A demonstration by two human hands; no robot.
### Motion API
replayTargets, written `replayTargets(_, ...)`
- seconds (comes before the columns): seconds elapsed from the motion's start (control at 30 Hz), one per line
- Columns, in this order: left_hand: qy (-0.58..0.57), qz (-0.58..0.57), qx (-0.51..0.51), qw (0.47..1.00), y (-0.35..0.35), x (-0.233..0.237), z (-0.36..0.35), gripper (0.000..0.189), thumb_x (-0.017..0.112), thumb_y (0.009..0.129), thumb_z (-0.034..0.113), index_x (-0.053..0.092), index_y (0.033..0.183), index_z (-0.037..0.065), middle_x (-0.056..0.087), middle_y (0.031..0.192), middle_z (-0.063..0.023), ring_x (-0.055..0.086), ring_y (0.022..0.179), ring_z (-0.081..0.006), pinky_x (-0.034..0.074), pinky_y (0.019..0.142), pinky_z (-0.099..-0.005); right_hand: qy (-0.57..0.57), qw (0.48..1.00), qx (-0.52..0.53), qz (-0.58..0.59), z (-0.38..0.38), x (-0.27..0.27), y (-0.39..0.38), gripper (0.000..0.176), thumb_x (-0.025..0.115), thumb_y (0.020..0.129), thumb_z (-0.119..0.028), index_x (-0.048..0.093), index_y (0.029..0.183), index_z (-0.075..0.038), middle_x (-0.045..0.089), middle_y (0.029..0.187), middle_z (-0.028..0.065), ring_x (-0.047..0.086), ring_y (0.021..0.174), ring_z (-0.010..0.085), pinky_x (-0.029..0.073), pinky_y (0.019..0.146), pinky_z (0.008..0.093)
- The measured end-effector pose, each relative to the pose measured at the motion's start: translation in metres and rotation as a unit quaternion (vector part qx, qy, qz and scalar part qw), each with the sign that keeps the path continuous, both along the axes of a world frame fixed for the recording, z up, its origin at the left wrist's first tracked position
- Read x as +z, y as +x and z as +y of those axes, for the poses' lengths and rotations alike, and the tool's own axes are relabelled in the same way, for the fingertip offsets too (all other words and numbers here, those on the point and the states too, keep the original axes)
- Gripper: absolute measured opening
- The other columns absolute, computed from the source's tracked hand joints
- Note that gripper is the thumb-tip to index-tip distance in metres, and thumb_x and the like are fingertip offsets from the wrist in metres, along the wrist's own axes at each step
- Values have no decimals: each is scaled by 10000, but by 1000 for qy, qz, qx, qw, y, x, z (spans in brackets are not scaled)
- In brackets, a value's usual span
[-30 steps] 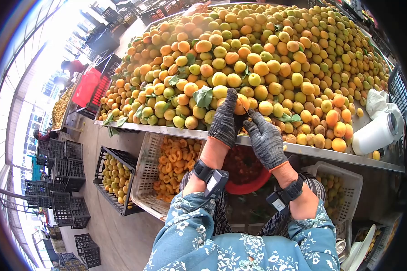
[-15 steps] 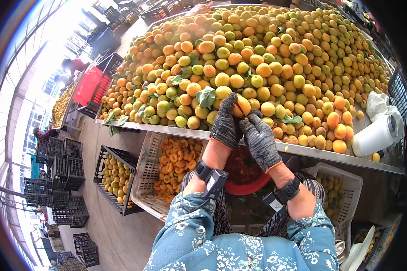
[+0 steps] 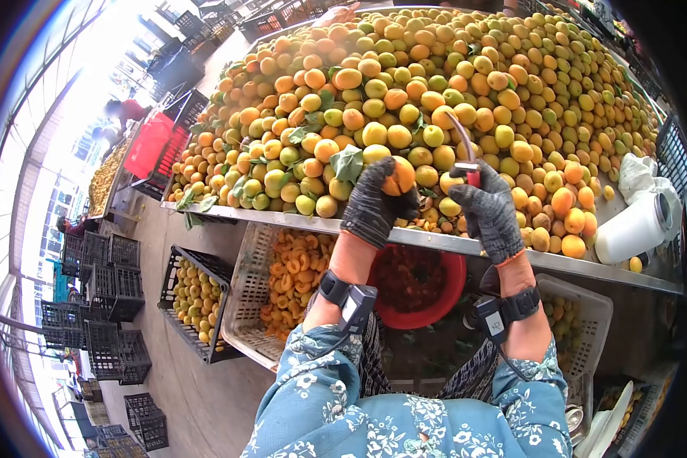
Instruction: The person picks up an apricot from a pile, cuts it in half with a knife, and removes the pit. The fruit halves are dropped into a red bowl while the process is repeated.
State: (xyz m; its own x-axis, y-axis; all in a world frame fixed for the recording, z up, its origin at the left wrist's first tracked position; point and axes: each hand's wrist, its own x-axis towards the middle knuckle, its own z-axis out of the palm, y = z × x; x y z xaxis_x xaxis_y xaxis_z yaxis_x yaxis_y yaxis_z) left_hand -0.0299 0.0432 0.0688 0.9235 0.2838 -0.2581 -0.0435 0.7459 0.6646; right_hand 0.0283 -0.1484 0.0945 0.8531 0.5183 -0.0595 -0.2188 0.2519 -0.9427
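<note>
A large heap of apricots point(image 3: 404, 99), yellow-green to orange with some leaves, covers the metal-edged table before me. My left hand point(image 3: 374, 204), in a dark knit glove, is closed around an orange apricot point(image 3: 399, 180) with a dark cut line down it. To its right, my gloved right hand point(image 3: 490, 210) grips the red handle of a curved knife point(image 3: 462, 141). The blade points up and away over the heap, apart from the held fruit. Under the table edge, a red basin point(image 3: 422, 305) holds dark reddish bits.
A pale crate point(image 3: 240, 294) of split apricots stands below left, beside a black crate point(image 3: 220, 284) of whole ones. Another pale crate point(image 3: 597, 313) is at lower right. A white jar point(image 3: 630, 233) lies on the table's right end. Black crates point(image 3: 107, 282) are stacked at far left.
My hands were together at the apricot and have moved apart. The right hand has moved right with the knife, its blade now raised; the left keeps the apricot, and the basin shows more.
</note>
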Motion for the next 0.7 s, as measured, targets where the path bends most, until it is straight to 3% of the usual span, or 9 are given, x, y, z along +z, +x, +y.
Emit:
replayTargets(0.2, 127, 26, -180, 975, -7, 12, -22, 272, 638, 845, 309, 571, 991, 89, 607, 863, -71, 613, 718, -221, 522, 597, -324, -115, 985, 34, -123, 10, 8, -7, 445, 766, 715, -122, 603, 1114, -12, 657, 900, 43, 605, 798, 116, 512, 756, 263)
replayTargets(0.27, 137, 29, -116, 983, -4, 2, -25, 353, 622, 853, 319, 569, 1077, 51, 614, 890, -84, 614, 759, -229, 526, 642, -311, -16, 999, 39, -33, 6, 9, -8, 422, 735, 724, -105, 596, 1109, 1, 658, 920, 64, 619, 820, 139, 518, 769, 276)
replayTargets(0.33, -82, -62, -168, 980, -4, 6, -19, 431, 600, 860, 319, 545, 1155, 9, 616, 909, -113, 616, 804, -246, 529, 682, -304, 82, 994, 43, 55, 1, 9, -10, 400, 704, 733, -88, 589, 1103, 14, 659, 940, 84, 633, 843, 161, 523, 782, 289)
replayTargets(0.4, -23, -128, -131, 983, -11, 13, -15, 470, 564, 894, 357, 526, 1196, -1, 626, 933, -165, 629, 794, -256, 532, 659, -323, 187, 974, 67, 105, 0, 8, -10, 319, 663, 772, -163, 597, 1068, -63, 616, 719, 16, 472, 407, 70, 387, 384, 180)
replayTargets(0.5, 33, -79, -106, 991, -14, 13, -15, 494, 520, 926, 455, 531, 1188, 36, 638, 894, -149, 633, 705, -209, 540, 547, -314, 157, 985, 20, 70, -2, 12, -16, 290, 646, 789, -160, 587, 1054, -59, 609, 717, 31, 476, 420, 71, 405, 400, 183)
replayTargets(0.57, -26, -136, -256, 957, -9, -6, -3, 484, 479, 962, 454, 529, 1189, 29, 637, 982, -145, 635, 771, -200, 548, 638, -307, 137, 990, -7, 44, -1, 1, -10, 278, 641, 791, -161, 592, 1044, -56, 602, 713, 32, 475, 423, 72, 406, 404, 188)
replayTargets(0.63, -38, -23, -169, 985, -6, 0, -25, 444, 437, 991, 432, 564, 1122, 28, 650, 956, -127, 639, 777, -194, 537, 703, -298, 78, 833, -48, -545, 3, -18, 10, 283, 647, 782, -166, 609, 1042, -60, 576, 674, 9, 477, 433, 65, 395, 403, 199)
replayTargets(0.67, -55, 22, -127, 990, -7, 11, -36, 429, 436, 995, 421, 573, 1112, 31, 654, 943, -117, 639, 786, -191, 534, 712, -300, 77, 834, -48, -544, -2, -18, 9, 283, 647, 782, -166, 609, 1042, -60, 576, 674, 9, 477, 433, 65, 395, 403, 199)
replayTargets(0.7, -84, 10, -129, 988, -9, 12, -41, 399, 481, 981, 402, 573, 1132, 44, 650, 984, -95, 635, 863, -187, 531, 749, -298, 26, 964, 40, -263, -8, 0, 3, 295, 653, 774, -163, 620, 1049, -60, 562, 652, -3, 470, 427, 63, 385, 397, 203)
